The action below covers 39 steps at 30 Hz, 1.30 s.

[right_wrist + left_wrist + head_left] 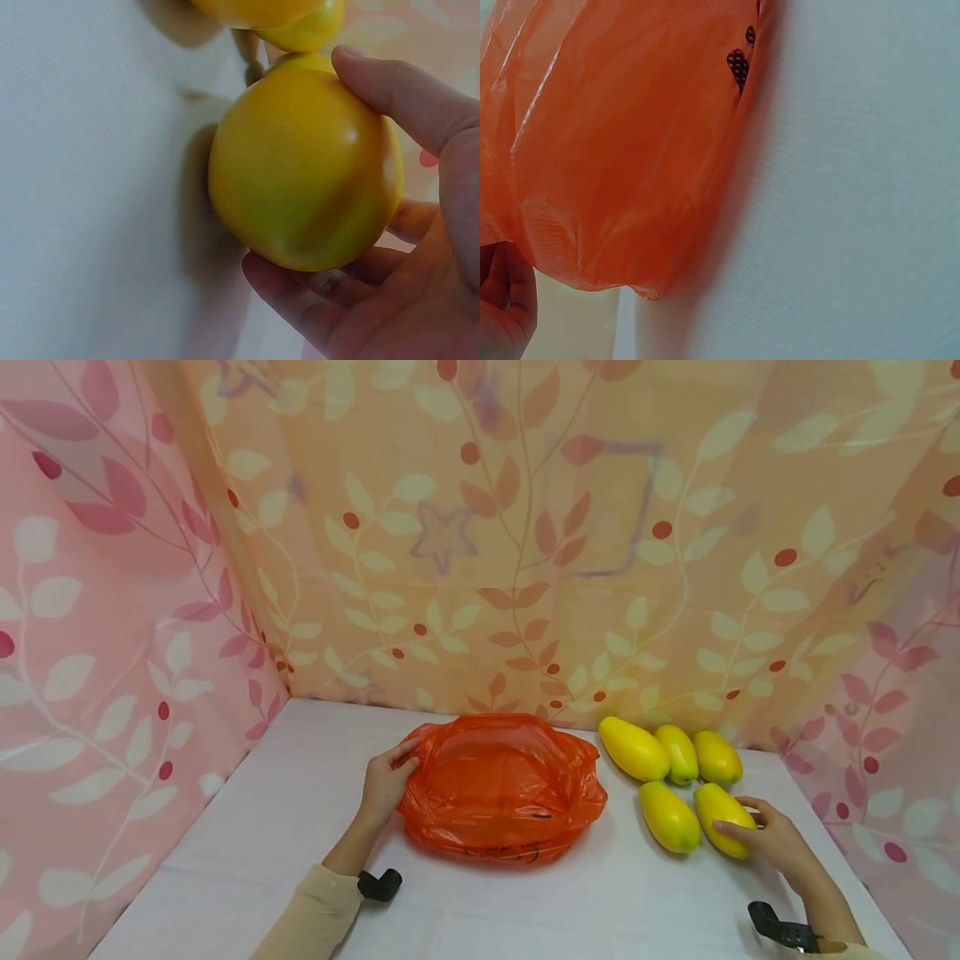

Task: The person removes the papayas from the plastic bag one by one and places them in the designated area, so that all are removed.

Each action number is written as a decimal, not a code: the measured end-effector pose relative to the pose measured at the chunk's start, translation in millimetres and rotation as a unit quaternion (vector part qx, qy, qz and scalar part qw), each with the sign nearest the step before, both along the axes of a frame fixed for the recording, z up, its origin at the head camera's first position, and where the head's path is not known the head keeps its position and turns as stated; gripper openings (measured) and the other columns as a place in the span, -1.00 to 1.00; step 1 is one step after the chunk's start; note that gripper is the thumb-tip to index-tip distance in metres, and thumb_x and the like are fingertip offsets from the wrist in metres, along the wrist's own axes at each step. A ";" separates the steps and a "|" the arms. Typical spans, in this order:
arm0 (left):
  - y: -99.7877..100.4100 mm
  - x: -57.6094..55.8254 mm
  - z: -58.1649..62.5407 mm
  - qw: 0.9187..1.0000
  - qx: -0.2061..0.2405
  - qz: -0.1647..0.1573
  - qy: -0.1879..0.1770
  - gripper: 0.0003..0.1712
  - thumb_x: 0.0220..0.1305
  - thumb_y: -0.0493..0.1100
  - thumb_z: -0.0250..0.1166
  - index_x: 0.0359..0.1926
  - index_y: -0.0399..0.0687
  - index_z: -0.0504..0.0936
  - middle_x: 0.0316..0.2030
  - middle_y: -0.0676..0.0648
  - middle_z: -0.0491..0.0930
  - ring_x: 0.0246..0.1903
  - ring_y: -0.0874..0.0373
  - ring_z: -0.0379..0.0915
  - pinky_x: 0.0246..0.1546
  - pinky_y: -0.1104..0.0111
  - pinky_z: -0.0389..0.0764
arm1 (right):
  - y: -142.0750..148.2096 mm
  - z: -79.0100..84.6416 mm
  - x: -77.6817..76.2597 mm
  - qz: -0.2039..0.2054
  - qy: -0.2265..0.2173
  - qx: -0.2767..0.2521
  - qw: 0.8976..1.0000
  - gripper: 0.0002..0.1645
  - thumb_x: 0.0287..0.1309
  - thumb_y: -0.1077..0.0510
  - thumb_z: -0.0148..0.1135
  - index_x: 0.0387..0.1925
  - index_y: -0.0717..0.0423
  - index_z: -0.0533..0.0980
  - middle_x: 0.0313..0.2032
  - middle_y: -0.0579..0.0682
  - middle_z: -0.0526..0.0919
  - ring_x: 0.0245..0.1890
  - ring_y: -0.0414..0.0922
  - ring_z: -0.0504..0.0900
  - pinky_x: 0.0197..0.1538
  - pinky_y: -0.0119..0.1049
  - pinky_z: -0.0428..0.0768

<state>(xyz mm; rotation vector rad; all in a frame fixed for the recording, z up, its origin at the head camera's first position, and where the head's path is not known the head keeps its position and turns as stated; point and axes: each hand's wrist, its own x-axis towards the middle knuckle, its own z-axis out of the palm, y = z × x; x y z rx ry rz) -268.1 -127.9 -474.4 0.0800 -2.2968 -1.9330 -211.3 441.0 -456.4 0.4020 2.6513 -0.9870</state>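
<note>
An orange-red plastic bag (502,785) lies puffed up at the middle of the table, with dark print near its front edge. My left hand (386,781) pinches the bag's left rim; in the left wrist view its fingers (517,289) meet the bag's edge. To the right are several smooth yellow papayas, two rows of them. Around the front right papaya (723,820) curls my right hand (772,835). The right wrist view shows thumb and fingers on either side of this papaya (304,165), which still seems low over the cloth. What the bag contains cannot be made out.
Another papaya (669,817) lies just left of the held one. Behind stand three more: a long one (633,749), a middle one (677,754) and a right one (717,757). White cloth (540,902) covers the table, and a leaf-patterned curtain (517,527) rises behind it.
</note>
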 end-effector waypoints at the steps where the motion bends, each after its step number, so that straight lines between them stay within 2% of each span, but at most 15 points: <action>1: -0.1 0.2 -0.2 1.000 0.002 -0.001 -0.001 -0.57 0.32 -0.32 0.19 0.21 -0.19 0.56 0.28 -0.23 0.46 0.39 -0.05 0.24 0.35 0.10 0.36 | 0.1 -0.5 0.0 -0.001 -0.001 0.000 1.000 0.27 0.13 -0.42 0.16 0.44 0.40 -0.13 0.30 0.64 -0.03 0.20 0.50 0.12 0.22 0.49 0.21; 13: 0.2 2.2 -0.6 1.000 0.010 0.005 -0.005 -0.58 0.31 -0.33 0.20 0.19 -0.20 0.58 0.25 -0.22 0.49 0.36 -0.05 0.29 0.31 0.11 0.41 | -4.0 -2.7 1.2 -0.016 -0.013 -0.005 1.000 0.33 0.13 -0.51 0.05 0.44 0.41 -0.18 0.31 0.64 -0.09 0.23 0.50 0.06 0.25 0.47 0.18; 32: 1.6 1.0 0.5 1.000 0.010 0.002 -0.006 -0.59 0.32 -0.34 0.18 0.18 -0.18 0.59 0.24 -0.20 0.51 0.32 -0.02 0.35 0.27 0.12 0.45 | -6.2 0.1 4.6 -0.017 -0.004 -0.003 1.000 0.27 0.20 -0.51 -0.07 0.44 0.43 -0.17 0.31 0.63 -0.06 0.23 0.49 0.11 0.27 0.40 0.27; 39: 1.2 0.8 0.0 1.000 0.003 0.000 -0.001 -0.60 0.32 -0.32 0.20 0.18 -0.14 0.60 0.28 -0.21 0.46 0.36 -0.04 0.28 0.30 0.09 0.42 | -6.8 0.4 5.1 -0.020 -0.006 -0.004 1.000 0.28 0.20 -0.52 -0.09 0.44 0.43 -0.18 0.32 0.63 -0.05 0.23 0.49 0.12 0.26 0.39 0.29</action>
